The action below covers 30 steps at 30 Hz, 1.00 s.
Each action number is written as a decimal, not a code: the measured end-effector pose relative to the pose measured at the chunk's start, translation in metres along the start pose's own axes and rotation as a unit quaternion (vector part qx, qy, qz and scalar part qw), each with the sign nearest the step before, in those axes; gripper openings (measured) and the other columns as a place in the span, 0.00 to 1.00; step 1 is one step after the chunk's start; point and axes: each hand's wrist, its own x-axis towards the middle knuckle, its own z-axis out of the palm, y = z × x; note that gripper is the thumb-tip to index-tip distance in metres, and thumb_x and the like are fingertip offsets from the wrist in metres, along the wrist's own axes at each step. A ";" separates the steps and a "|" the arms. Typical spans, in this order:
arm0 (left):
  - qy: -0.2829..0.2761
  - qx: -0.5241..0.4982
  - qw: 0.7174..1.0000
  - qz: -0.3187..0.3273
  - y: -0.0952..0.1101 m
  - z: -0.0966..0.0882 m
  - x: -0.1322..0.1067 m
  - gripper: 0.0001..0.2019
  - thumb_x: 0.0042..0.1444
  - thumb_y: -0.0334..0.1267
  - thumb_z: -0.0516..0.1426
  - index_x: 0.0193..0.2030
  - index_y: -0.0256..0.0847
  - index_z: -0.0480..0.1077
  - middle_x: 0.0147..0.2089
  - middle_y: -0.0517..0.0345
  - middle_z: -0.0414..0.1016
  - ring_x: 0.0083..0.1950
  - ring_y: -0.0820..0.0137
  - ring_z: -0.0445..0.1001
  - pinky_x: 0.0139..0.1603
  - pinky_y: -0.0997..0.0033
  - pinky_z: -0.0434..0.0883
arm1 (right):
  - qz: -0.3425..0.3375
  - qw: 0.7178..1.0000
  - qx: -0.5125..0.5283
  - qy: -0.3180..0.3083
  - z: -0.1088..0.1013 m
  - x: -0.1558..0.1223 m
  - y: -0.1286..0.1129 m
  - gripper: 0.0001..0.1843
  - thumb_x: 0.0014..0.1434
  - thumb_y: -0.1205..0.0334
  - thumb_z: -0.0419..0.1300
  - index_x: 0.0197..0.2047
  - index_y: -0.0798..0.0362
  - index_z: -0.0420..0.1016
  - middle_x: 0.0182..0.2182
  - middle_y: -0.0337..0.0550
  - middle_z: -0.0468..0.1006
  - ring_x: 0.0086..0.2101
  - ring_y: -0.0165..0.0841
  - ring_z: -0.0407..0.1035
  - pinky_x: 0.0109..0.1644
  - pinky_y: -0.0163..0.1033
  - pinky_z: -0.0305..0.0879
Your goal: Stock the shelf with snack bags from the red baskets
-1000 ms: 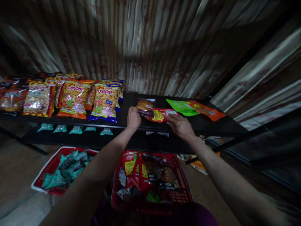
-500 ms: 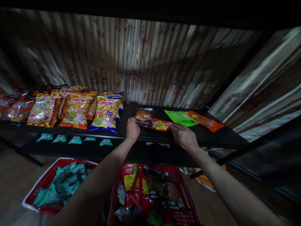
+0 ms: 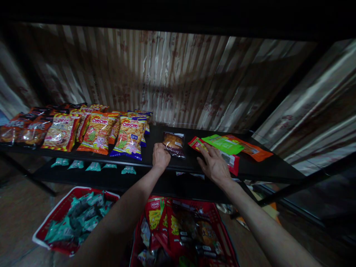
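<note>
A brown packet of what looks like a baked snack (image 3: 173, 144), clear-topped, lies on the black shelf (image 3: 155, 135). My left hand (image 3: 161, 155) is closed at its left edge, the fingertips partly hidden. To the right a red snack packet (image 3: 235, 163) with yellow print lies slanted, partly under my right hand (image 3: 215, 163). The fingers of that hand are stretched out, resting over the packet. A green packet (image 3: 222, 144) and an orange packet (image 3: 254, 149) lie overlapping just behind and right of it.
Several snack bags (image 3: 129, 137) stand in rows on the shelf's left. Below, a red basket (image 3: 50, 213) holds teal packets, and another red basket (image 3: 229, 241) holds red and brown packets. A lower shelf (image 3: 155, 181) carries teal packets; a curtain (image 3: 167, 74) hangs behind.
The red packet has moved right with my right hand, away from the brown packet, and now lies partly against the green packet. My left hand stays at the brown packet. The view shifted slightly.
</note>
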 end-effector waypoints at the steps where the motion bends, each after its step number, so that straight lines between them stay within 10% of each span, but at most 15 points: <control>1: -0.001 -0.003 1.000 0.004 0.000 0.000 0.000 0.10 0.47 0.21 0.49 0.33 0.40 0.64 0.42 0.49 0.67 0.46 0.64 0.69 0.50 0.65 0.66 | -0.026 0.999 0.044 -0.006 0.003 -0.001 -0.009 0.24 0.60 0.59 0.50 0.58 0.54 0.65 0.60 0.54 0.63 0.57 0.47 0.58 0.59 0.54 0.57; 11: -0.017 -0.060 0.995 0.077 -0.014 -0.020 -0.026 0.13 0.46 0.17 0.48 0.31 0.41 0.63 0.42 0.52 0.67 0.46 0.69 0.70 0.53 0.67 0.67 | 0.083 0.934 0.339 -0.075 0.037 0.004 -0.048 0.26 0.53 0.60 0.59 0.56 0.48 0.68 0.58 0.48 0.67 0.60 0.43 0.57 0.61 0.51 0.57; 17: -0.004 -0.102 0.987 0.124 -0.025 -0.033 -0.061 0.15 0.46 0.17 0.48 0.33 0.40 0.65 0.49 0.49 0.66 0.54 0.67 0.68 0.57 0.61 0.66 | 0.334 0.722 0.605 -0.031 0.032 0.011 -0.059 0.20 0.47 0.63 0.65 0.46 0.49 0.72 0.41 0.42 0.79 0.44 0.36 0.73 0.50 0.44 0.69; 21: -0.019 -0.106 0.980 0.169 -0.029 -0.044 -0.085 0.14 0.51 0.19 0.47 0.36 0.40 0.66 0.58 0.49 0.63 0.62 0.67 0.63 0.61 0.60 0.64 | 0.379 0.583 0.717 -0.047 0.019 0.005 -0.070 0.30 0.43 0.71 0.65 0.51 0.46 0.66 0.37 0.38 0.80 0.33 0.32 0.75 0.39 0.40 0.73; 30: -0.051 -0.103 0.975 0.192 -0.005 -0.080 -0.120 0.19 0.49 0.21 0.47 0.47 0.40 0.65 0.67 0.50 0.54 0.71 0.65 0.44 0.68 0.54 0.50 | 0.218 0.639 0.737 -0.039 -0.007 -0.031 -0.083 0.27 0.49 0.59 0.62 0.54 0.46 0.67 0.57 0.43 0.70 0.51 0.40 0.69 0.53 0.49 0.67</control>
